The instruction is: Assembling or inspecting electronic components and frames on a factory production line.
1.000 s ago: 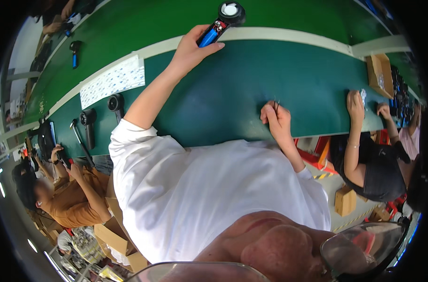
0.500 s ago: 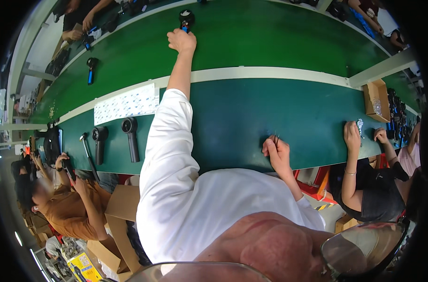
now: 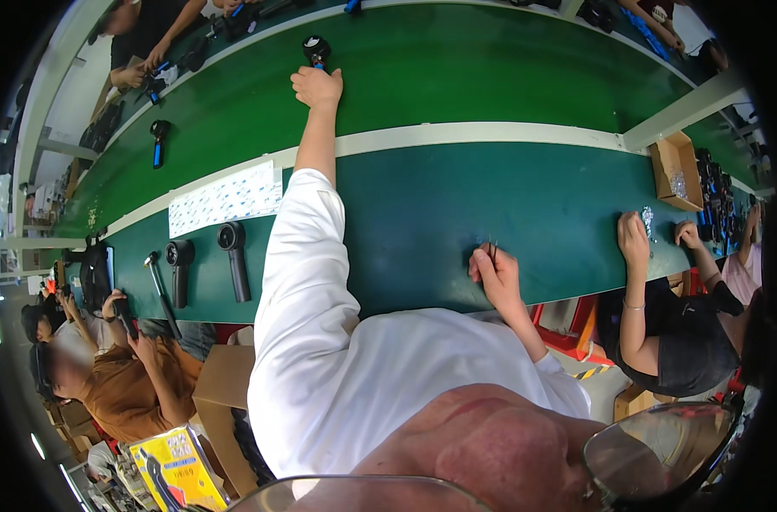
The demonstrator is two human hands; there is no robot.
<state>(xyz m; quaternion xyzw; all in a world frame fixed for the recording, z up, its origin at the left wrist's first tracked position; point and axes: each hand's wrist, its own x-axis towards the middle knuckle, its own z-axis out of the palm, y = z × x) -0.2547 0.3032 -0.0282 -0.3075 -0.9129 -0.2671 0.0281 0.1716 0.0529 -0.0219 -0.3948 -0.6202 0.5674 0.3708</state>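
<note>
My left arm reaches far out over a pale rail to the bright green surface beyond it. There my left hand (image 3: pixel 318 88) is closed at the lower end of a partly built handheld fan (image 3: pixel 316 48) with a round black head and a blue part below. The fan's grip is mostly hidden by my fingers. Close to my body, my right hand (image 3: pixel 497 277) rests at the near edge of the dark green worktable. Its fingers are curled round a thin dark two-pronged tool, apparently tweezers (image 3: pixel 492 248).
Left of my arm lie two black fans (image 3: pixel 233 256) (image 3: pixel 179 269), an electric screwdriver (image 3: pixel 158 290) and a white sheet (image 3: pixel 226 198). Another blue-handled fan (image 3: pixel 157 143) lies beyond the rail (image 3: pixel 427 134). At right are a co-worker's hand (image 3: pixel 633 241), small silvery parts (image 3: pixel 648 224) and a cardboard box (image 3: pixel 676 175).
The whole view has shifted slightly. My left hand and the fan it holds appear a little further left and nearer. My right hand keeps the same pose.
</note>
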